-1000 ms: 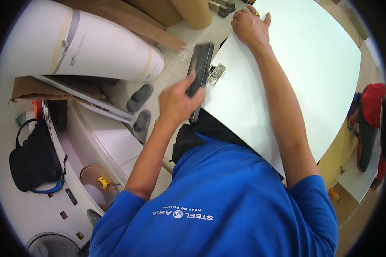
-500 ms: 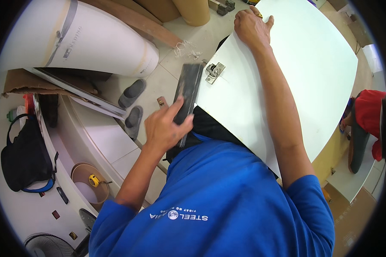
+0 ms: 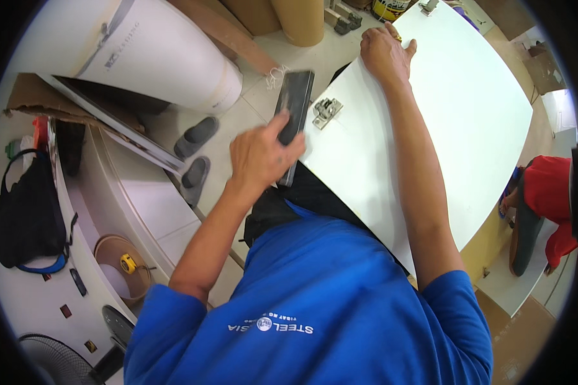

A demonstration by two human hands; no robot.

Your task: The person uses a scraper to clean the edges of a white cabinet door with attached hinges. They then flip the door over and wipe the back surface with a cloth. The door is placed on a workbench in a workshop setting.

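A white cabinet door [image 3: 475, 115] with a curved far right edge lies slantwise in front of me. My left hand [image 3: 266, 154] is closed around a long dark block [image 3: 298, 90], like a sanding block, its face scuffed and dusty. That block stands along the door's left edge, close to a metal hinge [image 3: 327, 113] fixed there. Farther up, my right hand [image 3: 386, 56], with a ring on one finger, grips the door's left edge, its thumb spread on the white face. A second hinge [image 3: 428, 7] sits at the far end. The fingertips over the edge are partly hidden.
Grey slippers [image 3: 196, 136] lie on the tiles at left, below a big white roll [image 3: 167, 61]. A black bag [image 3: 29, 212], a tub with a yellow tape measure [image 3: 128, 263] and a fan [image 3: 54, 359] are farther left. Another person in red [image 3: 548, 186] is at right.
My left hand and the dark block have moved away from me and slightly right along the door's edge. The right hand keeps its hold on the door. The whole view has shifted a little.
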